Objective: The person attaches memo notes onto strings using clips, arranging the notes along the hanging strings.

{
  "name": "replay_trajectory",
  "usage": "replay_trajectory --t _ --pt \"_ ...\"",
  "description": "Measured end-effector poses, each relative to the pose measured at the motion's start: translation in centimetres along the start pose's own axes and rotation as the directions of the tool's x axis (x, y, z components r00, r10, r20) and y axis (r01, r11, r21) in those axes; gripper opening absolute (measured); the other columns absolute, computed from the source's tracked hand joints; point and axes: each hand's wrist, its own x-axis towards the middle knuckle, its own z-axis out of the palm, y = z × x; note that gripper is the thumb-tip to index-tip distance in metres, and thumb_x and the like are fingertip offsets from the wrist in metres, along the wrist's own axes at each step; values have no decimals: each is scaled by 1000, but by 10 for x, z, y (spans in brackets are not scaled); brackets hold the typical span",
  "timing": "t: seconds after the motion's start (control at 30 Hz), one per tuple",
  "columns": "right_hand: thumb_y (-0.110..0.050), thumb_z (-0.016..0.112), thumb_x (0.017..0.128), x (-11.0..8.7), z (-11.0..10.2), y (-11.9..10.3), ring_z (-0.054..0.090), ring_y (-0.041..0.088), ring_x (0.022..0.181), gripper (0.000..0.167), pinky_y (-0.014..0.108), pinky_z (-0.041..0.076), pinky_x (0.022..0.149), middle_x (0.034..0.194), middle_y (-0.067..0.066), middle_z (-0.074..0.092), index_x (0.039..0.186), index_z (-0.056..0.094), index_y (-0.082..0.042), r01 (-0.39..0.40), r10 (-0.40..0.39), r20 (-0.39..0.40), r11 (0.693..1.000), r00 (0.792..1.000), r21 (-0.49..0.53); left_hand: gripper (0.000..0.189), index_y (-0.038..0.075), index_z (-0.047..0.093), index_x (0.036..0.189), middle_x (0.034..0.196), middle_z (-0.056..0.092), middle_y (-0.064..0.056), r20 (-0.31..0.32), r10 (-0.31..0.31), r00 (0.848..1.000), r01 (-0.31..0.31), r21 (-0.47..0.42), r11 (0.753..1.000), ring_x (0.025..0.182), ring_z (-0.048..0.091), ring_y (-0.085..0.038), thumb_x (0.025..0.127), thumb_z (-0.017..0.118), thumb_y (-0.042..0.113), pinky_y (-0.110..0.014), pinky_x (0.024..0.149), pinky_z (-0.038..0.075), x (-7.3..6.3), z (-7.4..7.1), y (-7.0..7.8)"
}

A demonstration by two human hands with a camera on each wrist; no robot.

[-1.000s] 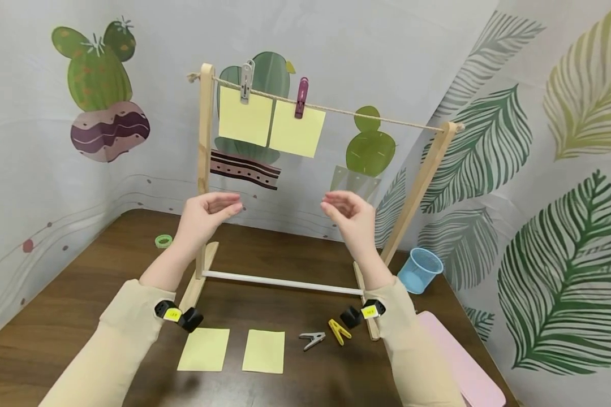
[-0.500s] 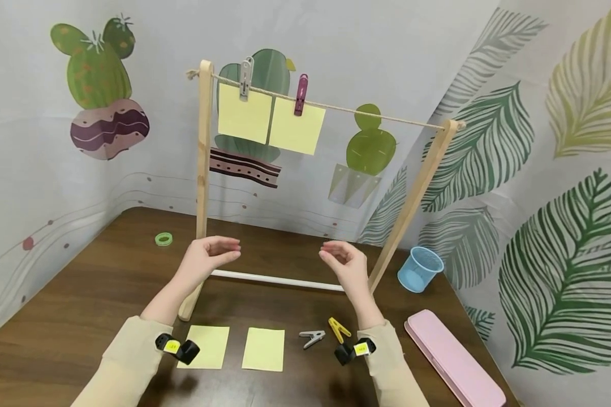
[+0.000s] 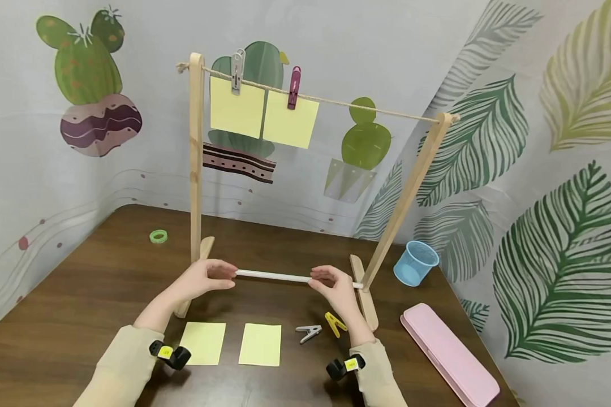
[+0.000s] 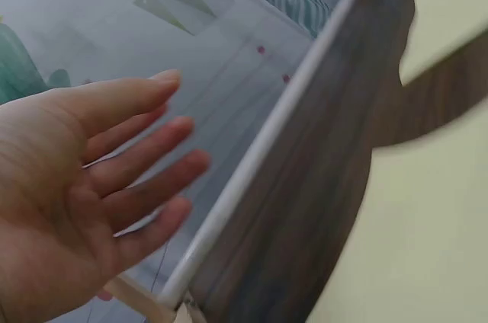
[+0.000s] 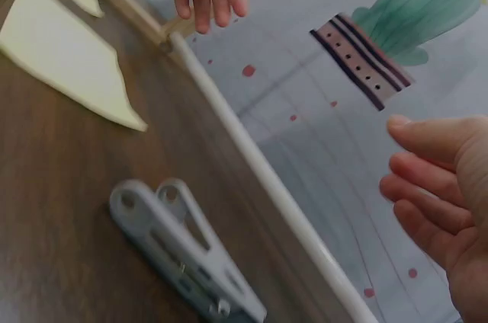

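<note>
- Left hand (image 3: 203, 278), right hand (image 3: 338, 291): fingers loosely curved, parted from thumbs, empty.
- Seems between hangings; two flat yellow paper notes (image 3: 206, 342) (image 3: 260, 345) lie below the fingers.
- Next likely calls for pinching one note.

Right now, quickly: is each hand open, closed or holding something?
Left hand: open, holding nothing.
Right hand: open, holding nothing.
</note>
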Motion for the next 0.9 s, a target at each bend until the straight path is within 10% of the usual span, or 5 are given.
replay_trajectory --t 0.47,0.73,0.9 --pt "-16 77 84 1 -7 45 69 27 99 34 41 54 89 105 13 73 112 68 0 -2 45 258 986 965 -165 55 -8 56 127 123 62 -26 298 -15 954 8 23 1000 111 61 -41 83 78 18 -49 93 52 -7 -6 0" --pt "-17 83 78 1 -10 41 65 28 101 46 33 53 90 110 16 70 116 64 2 51 36 491 985 870 -164 56 -2 63 117 114 65 -12 420 -83 904 36 118 992 99 56 -23 68 88 8 -34 87 48 -14 -2 9" --pt "-17 86 73 -1 -8 44 65 20 96 47 26 52 86 106 10 71 113 66 -1 53 79 588 978 805 -203 52 3 65 103 94 56 -5 427 -110 898 60 129 990 85 48 -17 58 90 -1 -24 76 44 -18 3 9"
